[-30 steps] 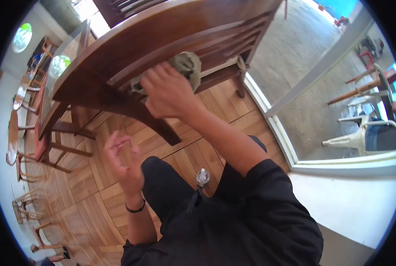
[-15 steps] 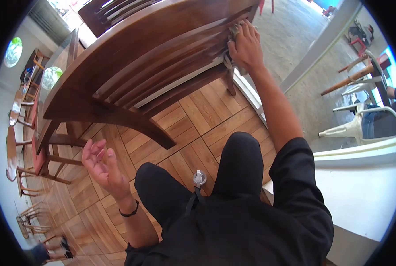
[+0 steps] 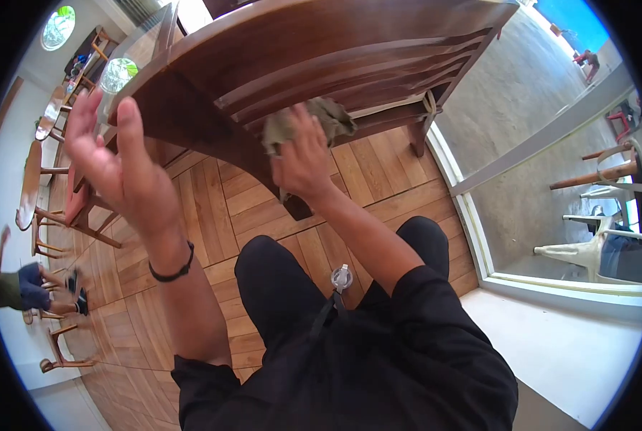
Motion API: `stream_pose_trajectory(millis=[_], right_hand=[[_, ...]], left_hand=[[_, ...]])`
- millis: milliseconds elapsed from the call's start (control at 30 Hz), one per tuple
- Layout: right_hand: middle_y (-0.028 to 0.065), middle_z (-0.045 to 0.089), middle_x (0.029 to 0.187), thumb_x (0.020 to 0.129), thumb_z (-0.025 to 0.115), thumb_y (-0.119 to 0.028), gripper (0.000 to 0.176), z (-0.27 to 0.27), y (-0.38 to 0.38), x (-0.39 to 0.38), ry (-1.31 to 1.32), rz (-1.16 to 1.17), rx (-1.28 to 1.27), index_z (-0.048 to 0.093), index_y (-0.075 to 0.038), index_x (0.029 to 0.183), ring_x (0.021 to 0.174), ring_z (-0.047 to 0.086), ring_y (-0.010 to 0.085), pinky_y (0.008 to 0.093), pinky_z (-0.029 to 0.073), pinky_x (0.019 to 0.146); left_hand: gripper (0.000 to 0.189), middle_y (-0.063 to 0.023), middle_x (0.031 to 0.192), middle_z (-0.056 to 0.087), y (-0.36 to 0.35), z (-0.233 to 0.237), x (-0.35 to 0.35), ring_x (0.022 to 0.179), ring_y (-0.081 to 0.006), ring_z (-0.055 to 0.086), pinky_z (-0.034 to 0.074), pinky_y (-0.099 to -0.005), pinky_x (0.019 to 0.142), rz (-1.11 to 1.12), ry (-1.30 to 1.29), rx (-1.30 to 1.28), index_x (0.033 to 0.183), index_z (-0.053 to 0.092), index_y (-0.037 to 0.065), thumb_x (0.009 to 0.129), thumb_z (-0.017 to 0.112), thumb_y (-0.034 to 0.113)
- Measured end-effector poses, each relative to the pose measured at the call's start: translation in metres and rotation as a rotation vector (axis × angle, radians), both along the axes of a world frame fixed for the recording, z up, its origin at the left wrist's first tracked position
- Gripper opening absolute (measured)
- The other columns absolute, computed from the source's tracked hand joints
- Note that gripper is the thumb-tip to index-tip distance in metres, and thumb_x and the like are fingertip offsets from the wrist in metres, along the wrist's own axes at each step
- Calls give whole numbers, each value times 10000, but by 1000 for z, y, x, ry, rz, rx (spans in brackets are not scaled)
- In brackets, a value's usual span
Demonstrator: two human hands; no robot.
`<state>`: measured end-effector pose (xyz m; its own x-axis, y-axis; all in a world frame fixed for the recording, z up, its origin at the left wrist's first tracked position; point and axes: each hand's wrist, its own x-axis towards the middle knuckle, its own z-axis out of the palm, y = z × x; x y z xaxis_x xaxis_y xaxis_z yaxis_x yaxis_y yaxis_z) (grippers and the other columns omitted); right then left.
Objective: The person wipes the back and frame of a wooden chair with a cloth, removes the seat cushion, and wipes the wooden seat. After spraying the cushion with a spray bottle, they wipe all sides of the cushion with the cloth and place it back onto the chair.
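A dark brown wooden chair [image 3: 335, 43] with a slatted back stands in front of me. My right hand [image 3: 305, 159] holds an olive-green cloth [image 3: 326, 121] against the lower slats, close to the chair's left leg. Its fingers are bent over the cloth and slightly blurred. My left hand [image 3: 123, 161] is raised in the air left of the chair back, fingers apart, with nothing in it. A black band circles that wrist. On the floor between my knees stands a small clear bottle [image 3: 342, 277].
Wooden chairs and tables [image 3: 30, 183] line the wall on the left, where another person [image 3: 26, 286] is partly visible. A glass panel with a white frame [image 3: 472, 237] is at the right, with a white plastic chair [image 3: 594, 248] beyond it. Beneath everything lies a wood-tiled floor [image 3: 141, 316].
My right hand has moved the cloth left along the slats, from the chair's far right side to near its left leg. My left hand has risen. Another person has come further into view.
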<state>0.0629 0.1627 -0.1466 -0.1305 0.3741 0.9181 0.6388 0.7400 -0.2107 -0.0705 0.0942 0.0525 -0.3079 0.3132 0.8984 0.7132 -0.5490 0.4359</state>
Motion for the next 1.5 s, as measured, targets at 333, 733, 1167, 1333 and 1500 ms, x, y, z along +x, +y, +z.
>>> stream_pose_trajectory(millis=[333, 733, 1167, 1333, 1500], right_hand=[[160, 627, 1078, 686, 648, -299, 364, 30, 29, 49, -202, -103, -23, 649, -58, 960, 1111, 569, 349, 493, 370, 1091], [224, 458, 1421, 939, 505, -268, 374, 77, 117, 278, -603, -384, -557, 588, -55, 1235, 1347, 401, 417, 496, 292, 1145], [376, 445, 1350, 812, 517, -74, 362, -34, 65, 112, 132, -381, 44, 552, 119, 1117, 1274, 414, 553, 619, 284, 1103], [247, 561, 1044, 721, 607, -191, 303, -20, 23, 17, -123, -125, -98, 605, 25, 933, 1090, 531, 432, 588, 351, 1052], [149, 580, 932, 692, 611, -202, 221, -12, 19, -27, -120, 69, -58, 578, -42, 842, 962, 566, 351, 503, 399, 954]], left_hand=[[206, -134, 1178, 664, 37, -15, -15, 1034, -182, 626, 476, -312, 967, 28, 65, 44, 1089, 646, -8, 1032, 526, 149], [290, -154, 1085, 616, 43, -24, -31, 1023, -235, 643, 578, -357, 914, 379, 457, 112, 1113, 596, -90, 1060, 431, 143], [232, -123, 1092, 634, 58, -23, -53, 1020, -242, 627, 551, -313, 855, 510, 730, 386, 1122, 709, 15, 927, 596, -40], [264, -104, 1045, 659, 48, -22, -97, 1003, -237, 635, 553, -297, 851, 726, 966, 353, 1103, 720, 43, 894, 601, -66], [290, -103, 998, 684, 48, -20, -80, 954, -248, 655, 558, -311, 839, 802, 1024, 327, 1087, 725, 47, 857, 597, -75]])
